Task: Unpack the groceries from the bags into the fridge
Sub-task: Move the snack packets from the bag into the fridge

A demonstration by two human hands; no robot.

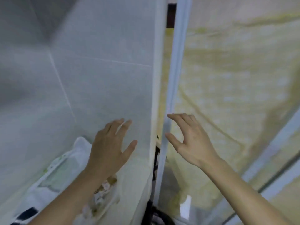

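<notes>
The landmark is the narrow gap running up the middle of the view, between a white panel and a pale door edge; this appears to be the fridge with its door barely parted, though blur prevents certainty.

Nearest the camera, left of the gap and low, lies a white bag with green print. Beside it, just left of the gap's lower end, sits crumpled wrapping with brown and white contents; what the contents are cannot be told.

Above these, the left hand rests flat on the white panel, just left of the gap. Its fingers are spread wide and hold nothing; the placement suggests bracing the cabinet.

Immediately right of the gap, the right hand hooks the door edge. Forefinger and thumb are curled, partly parted, their tips touching the pale strip, a grip suited to pulling the door outward. It carries nothing else.

Farther off, right of the gap, a yellowish, dot-patterned cloth covers the surface.

Judgement: the groceries remain in the bags; none has reached the fridge.
</notes>
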